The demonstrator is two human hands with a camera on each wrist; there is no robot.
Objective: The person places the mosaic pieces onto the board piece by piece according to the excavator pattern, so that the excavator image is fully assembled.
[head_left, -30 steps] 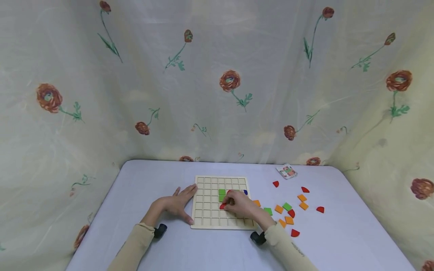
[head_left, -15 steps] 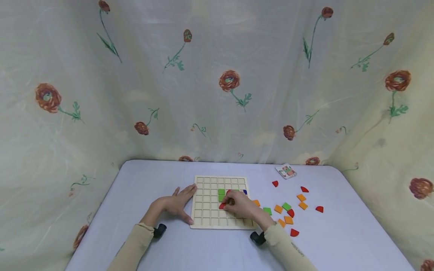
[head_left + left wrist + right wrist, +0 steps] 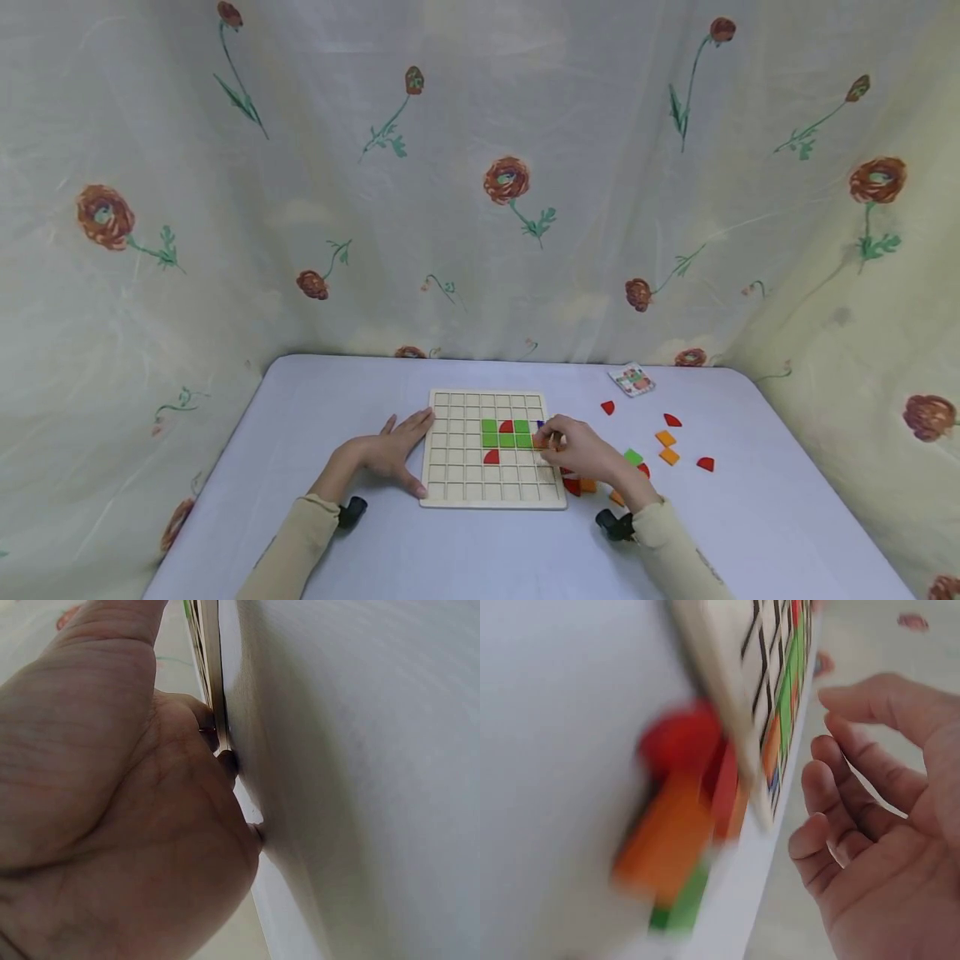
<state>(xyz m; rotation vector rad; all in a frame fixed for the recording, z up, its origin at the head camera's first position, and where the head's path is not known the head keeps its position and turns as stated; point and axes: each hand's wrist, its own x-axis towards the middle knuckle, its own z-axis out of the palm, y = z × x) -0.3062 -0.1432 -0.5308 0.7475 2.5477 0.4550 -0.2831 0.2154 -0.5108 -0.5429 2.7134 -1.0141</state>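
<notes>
Head view: the orange tile point(image 3: 539, 443) lies in a cell of the pale grid board point(image 3: 457, 472), close to its right side, right at the fingertips of my right hand point(image 3: 585, 452). From the right wrist, I see that hand's fingers loosely bent, thumb apart from them, with nothing visible between. My left hand point(image 3: 392, 452) is spread wide, thumb by the board's near left corner and the other fingertips on its left edge.

In the orange tile's row, three green squares point(image 3: 506, 440) sit side by side to its left. The row beyond has two more greens with a red quarter-circle point(image 3: 506, 427) between them, and the blue piece point(image 3: 540, 424), partly covered by my fingers. Another red quarter point(image 3: 491, 457) sits below the leftmost green.

Loose pieces lie on the white surface point(image 3: 450, 550) to the right: a red wedge point(image 3: 572, 487) touching an orange square point(image 3: 588, 486) just beside the board, a green square point(image 3: 633, 457) under my right wrist's far side, and scattered reds and oranges farther right. Past them, near the far edge, is a small printed card point(image 3: 632, 379). A flowered curtain point(image 3: 585, 250) hangs behind.
</notes>
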